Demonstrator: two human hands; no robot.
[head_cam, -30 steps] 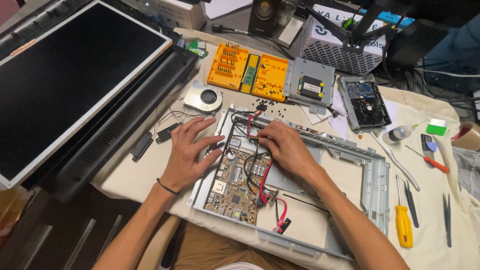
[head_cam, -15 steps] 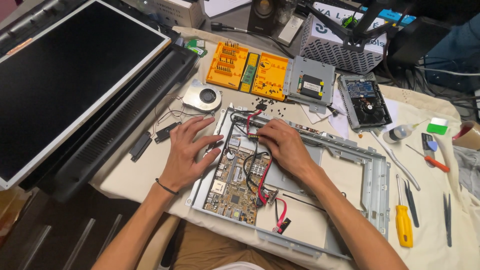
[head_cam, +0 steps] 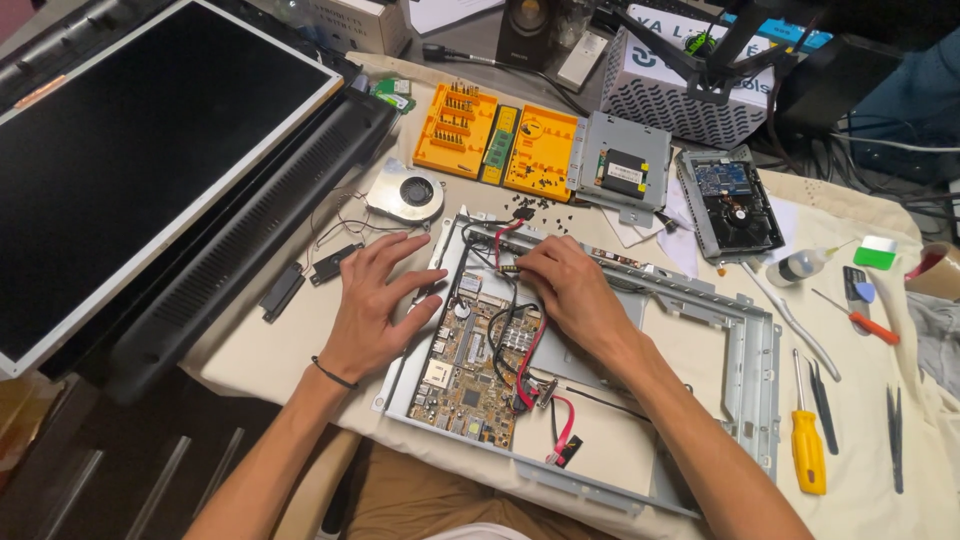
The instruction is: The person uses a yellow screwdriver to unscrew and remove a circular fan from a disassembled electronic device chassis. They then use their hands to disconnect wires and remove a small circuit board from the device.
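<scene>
Little had shifted since earlier: the left hand stayed spread flat, gripping nothing, on the metal chassis's left edge; the right hand, fingers curled, pinched a small connector above the motherboard.

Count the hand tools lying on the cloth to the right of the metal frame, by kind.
Screwdrivers: 2, the yellow-handled screwdriver and the red-handled screwdriver
Tweezers: 2, the nearer tweezers and the far-right tweezers
White pry tool: 1
Total: 5
</scene>
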